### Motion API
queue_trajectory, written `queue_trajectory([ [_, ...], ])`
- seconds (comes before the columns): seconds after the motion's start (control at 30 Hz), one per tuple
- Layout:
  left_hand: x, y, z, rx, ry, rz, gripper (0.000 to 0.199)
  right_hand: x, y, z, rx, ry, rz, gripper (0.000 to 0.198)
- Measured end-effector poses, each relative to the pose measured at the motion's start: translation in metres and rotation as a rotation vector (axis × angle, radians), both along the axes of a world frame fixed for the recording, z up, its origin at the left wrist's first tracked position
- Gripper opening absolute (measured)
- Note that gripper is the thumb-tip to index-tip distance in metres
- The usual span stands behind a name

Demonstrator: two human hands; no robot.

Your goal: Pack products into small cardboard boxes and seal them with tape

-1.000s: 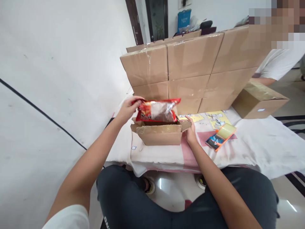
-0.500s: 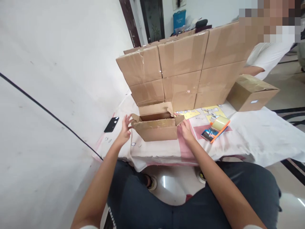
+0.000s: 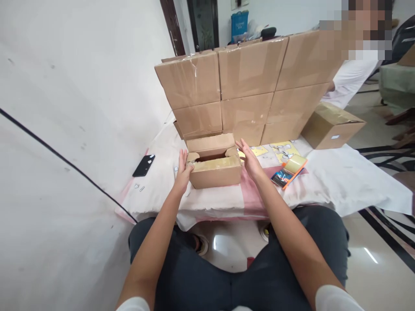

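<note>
A small cardboard box (image 3: 215,175) stands on the cloth-covered table in front of me, its end flaps folded inward and its back flap raised. The inside is dark, so I cannot tell what it holds. My left hand (image 3: 183,173) lies against the box's left end, fingers stretched up and thumb touching the front corner. At the right end is my right hand (image 3: 250,160), open, with fingers extended beside the folded flap; whether it touches the box is unclear.
Taped cardboard boxes (image 3: 248,65) form a stacked wall behind. A closed box (image 3: 333,125) sits at the right. An orange tape dispenser (image 3: 293,170) lies nearby, and a black phone (image 3: 143,166) is on the left. A person in white (image 3: 353,80) is behind the stack.
The end flaps, sticking outward before, are now turned in. My left hand has moved onto the box's left end, and my right hand has risen along the other end.
</note>
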State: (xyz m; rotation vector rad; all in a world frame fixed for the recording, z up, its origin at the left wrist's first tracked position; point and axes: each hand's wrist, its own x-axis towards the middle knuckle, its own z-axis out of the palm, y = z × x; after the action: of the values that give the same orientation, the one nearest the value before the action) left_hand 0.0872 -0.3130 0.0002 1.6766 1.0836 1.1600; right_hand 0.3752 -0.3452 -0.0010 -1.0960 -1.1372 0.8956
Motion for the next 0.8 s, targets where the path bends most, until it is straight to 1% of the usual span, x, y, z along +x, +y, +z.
queue_trajectory([
  [0.07, -0.001, 0.000, 0.000, 0.048, 0.009, -0.007, 0.084, 0.001, 0.002, -0.002, 0.049, -0.044, -0.042, 0.063],
  [0.17, -0.005, -0.001, 0.005, 0.162, 0.094, 0.044, 0.081, 0.002, 0.001, 0.000, 0.095, -0.069, -0.072, 0.060],
  [0.23, -0.007, -0.002, 0.012, 0.300, 0.260, 0.060, 0.068, 0.003, -0.002, 0.006, 0.127, -0.201, -0.057, 0.054],
  [0.33, -0.006, -0.009, 0.030, 0.507, 0.610, -0.001, 0.041, 0.003, -0.011, 0.021, 0.145, -0.537, -0.050, 0.051],
  [0.4, 0.000, -0.016, 0.041, 0.581, 0.780, -0.043, 0.033, 0.008, -0.019, 0.032, 0.141, -0.675, -0.082, 0.052],
  [0.47, 0.010, -0.023, 0.050, 0.636, 0.885, -0.039, 0.034, 0.022, -0.030, 0.040, 0.171, -0.712, -0.176, 0.045],
  [0.5, 0.015, -0.026, 0.052, 0.659, 0.925, -0.026, 0.038, 0.033, -0.038, 0.041, 0.196, -0.709, -0.266, 0.040],
  [0.57, 0.023, -0.030, 0.053, 0.700, 0.963, 0.019, 0.040, 0.062, -0.056, 0.039, 0.235, -0.680, -0.540, 0.032],
  [0.63, 0.027, -0.033, 0.050, 0.741, 0.944, 0.059, 0.039, 0.095, -0.078, 0.027, 0.224, -0.630, -0.865, 0.025],
  [0.67, 0.028, -0.034, 0.049, 0.762, 0.924, 0.072, 0.037, 0.110, -0.089, 0.018, 0.191, -0.587, -0.998, 0.028],
  [0.7, 0.029, -0.035, 0.047, 0.782, 0.902, 0.080, 0.036, 0.123, -0.099, 0.008, 0.148, -0.513, -1.088, 0.034],
  [0.73, 0.030, -0.036, 0.045, 0.801, 0.882, 0.082, 0.034, 0.133, -0.107, -0.002, 0.091, -0.397, -1.115, 0.038],
  [0.77, 0.031, -0.037, 0.044, 0.815, 0.864, 0.081, 0.033, 0.140, -0.114, -0.012, 0.016, -0.253, -1.059, 0.038],
  [0.8, 0.032, -0.038, 0.042, 0.825, 0.849, 0.076, 0.034, 0.145, -0.118, -0.021, -0.064, -0.121, -0.944, 0.038],
])
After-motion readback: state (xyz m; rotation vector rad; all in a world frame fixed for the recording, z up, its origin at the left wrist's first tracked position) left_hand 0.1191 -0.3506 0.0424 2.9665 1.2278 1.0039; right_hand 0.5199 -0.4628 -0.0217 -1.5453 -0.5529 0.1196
